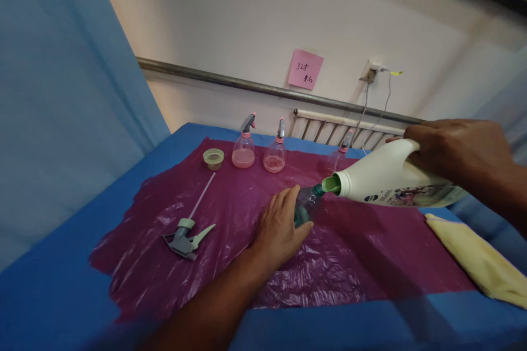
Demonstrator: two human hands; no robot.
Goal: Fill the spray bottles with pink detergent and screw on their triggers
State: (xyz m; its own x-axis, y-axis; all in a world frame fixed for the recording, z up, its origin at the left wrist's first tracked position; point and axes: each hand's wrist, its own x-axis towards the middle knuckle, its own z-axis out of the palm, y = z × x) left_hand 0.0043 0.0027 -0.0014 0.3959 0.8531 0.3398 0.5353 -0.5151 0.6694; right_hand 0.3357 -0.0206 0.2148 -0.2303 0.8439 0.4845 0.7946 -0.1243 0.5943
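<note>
My left hand (282, 225) is wrapped round a clear spray bottle body with a green neck (308, 205), which leans to the right over the purple plastic sheet (321, 285). Gripped by its handle in my right hand (457, 145) is a large cream detergent jug (382, 175), tipped nearly level. The jug's green spout (330, 184) meets the bottle's mouth; whether liquid is flowing I cannot make out. On the sheet to the left lies a grey and pale green spray trigger head (185, 238) with its tube. Behind it sits a small pale green cap (213, 158).
Two spray bottles with pink liquid, one left (243, 153) and one right (274, 156), stand at the back. Another spray bottle (340, 156) is partly behind the jug. A folded yellow cloth (477, 258) lies at right. A blue curtain (74, 93) hangs at left.
</note>
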